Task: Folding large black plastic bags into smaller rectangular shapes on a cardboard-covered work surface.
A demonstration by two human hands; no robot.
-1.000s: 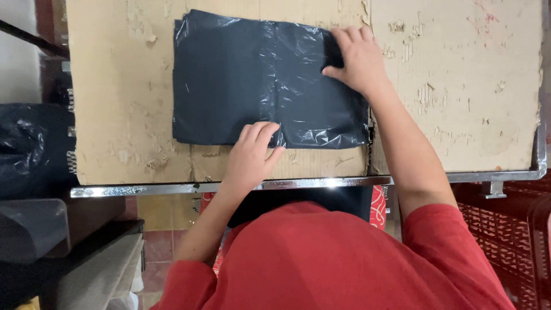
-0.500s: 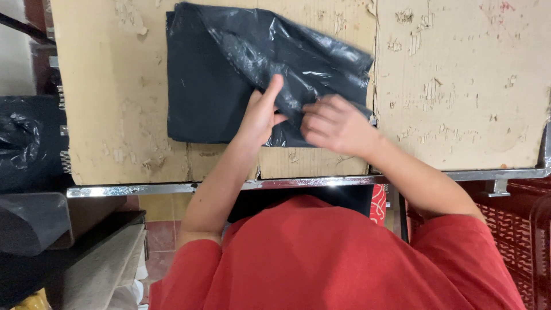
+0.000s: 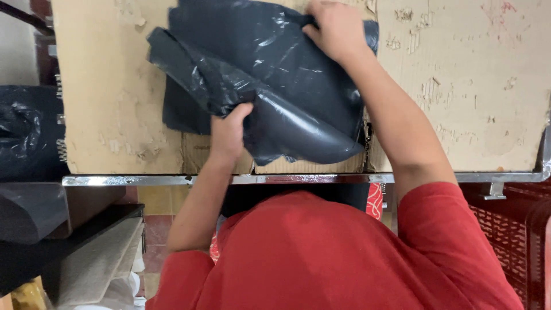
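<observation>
A dark grey plastic mailer bag (image 3: 270, 86) lies on the worn cardboard-covered table (image 3: 459, 86), partly lifted and crumpled. My left hand (image 3: 228, 133) grips a raised fold of the bag near its front edge. My right hand (image 3: 337, 27) clutches the bag's far right corner at the top of the view. The part of the bag between my hands bulges upward; its left portion still rests flat on the cardboard.
A metal rail (image 3: 287, 179) edges the table's near side. A black plastic bag (image 3: 26, 132) sits at the left. A red plastic crate (image 3: 511, 229) stands at lower right. Grey shelving (image 3: 86, 252) is at lower left.
The bag lay flat under both palms a second ago. Both hands then gathered it; now my right hand has moved to the far corner and my left lifts a fold.
</observation>
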